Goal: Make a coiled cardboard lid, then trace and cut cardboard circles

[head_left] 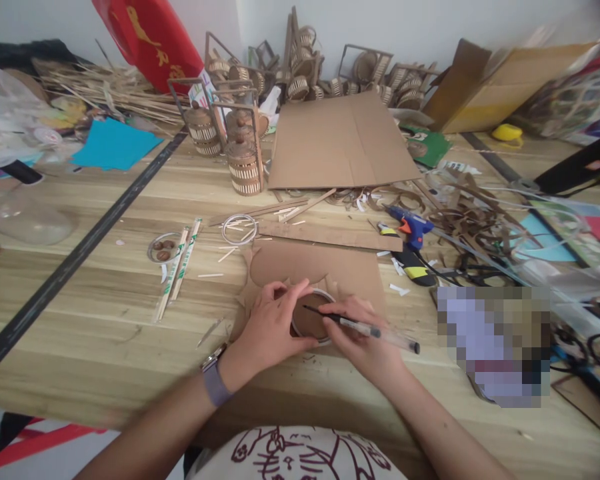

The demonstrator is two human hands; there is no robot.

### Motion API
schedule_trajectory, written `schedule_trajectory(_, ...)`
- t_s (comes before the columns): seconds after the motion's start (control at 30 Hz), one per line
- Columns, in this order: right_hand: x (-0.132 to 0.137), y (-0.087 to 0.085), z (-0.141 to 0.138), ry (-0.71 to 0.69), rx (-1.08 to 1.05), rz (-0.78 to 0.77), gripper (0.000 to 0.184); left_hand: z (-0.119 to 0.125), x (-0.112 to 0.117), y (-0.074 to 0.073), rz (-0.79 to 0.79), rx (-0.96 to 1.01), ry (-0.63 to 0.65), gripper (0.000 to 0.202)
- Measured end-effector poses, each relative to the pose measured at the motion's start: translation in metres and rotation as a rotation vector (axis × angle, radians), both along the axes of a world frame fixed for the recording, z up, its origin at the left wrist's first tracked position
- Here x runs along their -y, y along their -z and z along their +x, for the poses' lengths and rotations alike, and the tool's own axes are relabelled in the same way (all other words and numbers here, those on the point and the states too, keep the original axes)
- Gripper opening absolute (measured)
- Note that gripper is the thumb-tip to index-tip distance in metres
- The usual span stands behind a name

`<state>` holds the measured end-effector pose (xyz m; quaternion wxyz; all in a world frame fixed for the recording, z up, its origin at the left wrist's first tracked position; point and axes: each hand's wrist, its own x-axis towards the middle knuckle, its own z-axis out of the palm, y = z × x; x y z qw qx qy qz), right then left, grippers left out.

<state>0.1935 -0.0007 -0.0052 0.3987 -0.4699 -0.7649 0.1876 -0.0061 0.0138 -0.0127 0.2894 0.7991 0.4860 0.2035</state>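
Note:
My left hand (273,323) is closed around the left side of a pale round ring (324,292), thumb near and fingers far. It presses the ring onto a brown cardboard sheet (350,263) with cut, jagged edges. Cardboard shows inside the ring. My right hand (363,340) grips a black pen (400,338) with a clear barrel; its tip points down inside the ring, close to the left fingers. Whether the tip touches the cardboard I cannot tell. A second thin ring (239,229) lies beyond my left hand among small pale sticks.
Wrapped chopsticks (175,277) and a ring with several brown discs (164,248) lie left. A blue glue gun (414,227) and yellow-black cutter (415,265) lie right, near tangled brown strips (463,217). Lidded miniature baskets (243,167) and a large cardboard sheet (340,147) are behind.

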Motion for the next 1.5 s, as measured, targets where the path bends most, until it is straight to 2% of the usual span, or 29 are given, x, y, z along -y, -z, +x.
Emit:
schedule_trajectory(0.2,-0.008,0.006,-0.009,-0.036,-0.017,-0.031,0.012,0.000,0.000,0.000,0.003,0.002,0.003,0.096)
schedule_trajectory(0.4,-0.012,0.013,0.003,0.059,-0.014,-0.017,0.011,0.000,0.000,-0.002,-0.012,-0.003,0.003,0.099)
schedule_trajectory(0.77,-0.002,0.003,-0.014,-0.011,-0.020,-0.020,0.011,0.000,0.000,0.002,0.006,-0.006,0.003,0.094)
schedule_trajectory(0.93,0.006,-0.001,-0.014,-0.062,-0.030,-0.045,0.012,0.000,0.002,0.003,0.006,-0.015,-0.008,0.089)
schedule_trajectory(1.13,0.002,0.001,-0.011,-0.006,-0.030,-0.061,0.011,0.000,0.002,0.001,0.008,-0.022,0.003,0.087)
schedule_trajectory(1.5,0.003,-0.004,-0.012,-0.020,-0.043,-0.166,0.012,0.000,0.002,0.003,0.011,-0.040,-0.009,0.086)
